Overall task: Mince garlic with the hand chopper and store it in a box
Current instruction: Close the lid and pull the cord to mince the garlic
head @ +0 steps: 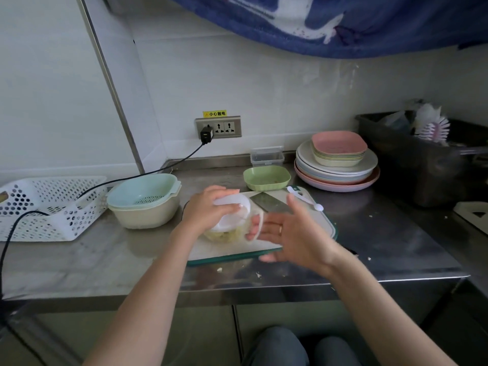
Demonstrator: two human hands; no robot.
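Fingers of the left hand (208,207) curl over the hand chopper's (232,220) white lid; the right hand (287,231) spreads wide beside it. One chopper, pale garlic inside, sits on one cutting board (311,225), steel counter (105,254). One clear box (266,156) stands far, against the white wall.

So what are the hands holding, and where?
The left hand grips the chopper by its white lid. The right hand looks open beside it; its fingers are at the pull handle, too blurred to tell a hold.
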